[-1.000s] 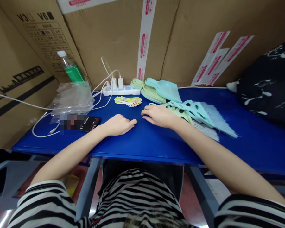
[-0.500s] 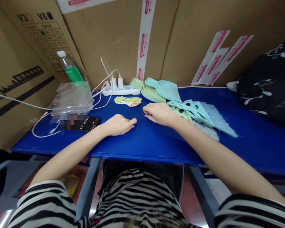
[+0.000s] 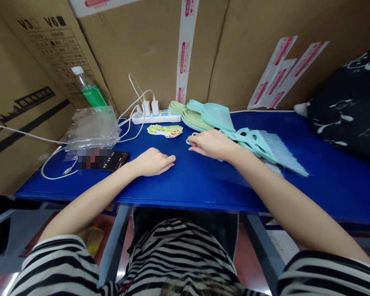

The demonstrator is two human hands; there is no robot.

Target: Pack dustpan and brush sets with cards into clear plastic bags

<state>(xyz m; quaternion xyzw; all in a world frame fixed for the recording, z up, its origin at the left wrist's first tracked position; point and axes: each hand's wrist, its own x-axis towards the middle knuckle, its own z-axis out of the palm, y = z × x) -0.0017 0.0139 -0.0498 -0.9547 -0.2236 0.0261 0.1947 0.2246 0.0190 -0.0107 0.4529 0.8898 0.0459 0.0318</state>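
Note:
My left hand (image 3: 152,161) rests on the blue table, fingers curled into a loose fist, with nothing showing in it. Beside it on the left lies a phone (image 3: 115,160) with a timer on its screen. My right hand (image 3: 210,144) is closed, palm down, over the handle of a small brush. A pale loop at the handle's end pokes out past the fingertips; the rest of that handle is hidden under the hand. Just right of it lie light-blue brushes (image 3: 259,148) with pale bristles. Behind the hand are stacked dustpans, green (image 3: 193,119) and light blue (image 3: 217,115).
A white power strip (image 3: 157,118) with plugs and cables stands at the back, small printed labels (image 3: 165,130) before it. Clear plastic bags (image 3: 92,127) and a green-labelled bottle (image 3: 92,92) are on the left. Cardboard (image 3: 148,49) walls the back. A black patterned bag (image 3: 348,107) sits right.
My right hand has shifted slightly right, covering more of the green brush, and the pale handle loop now shows at its fingertips. My left hand has stayed in place.

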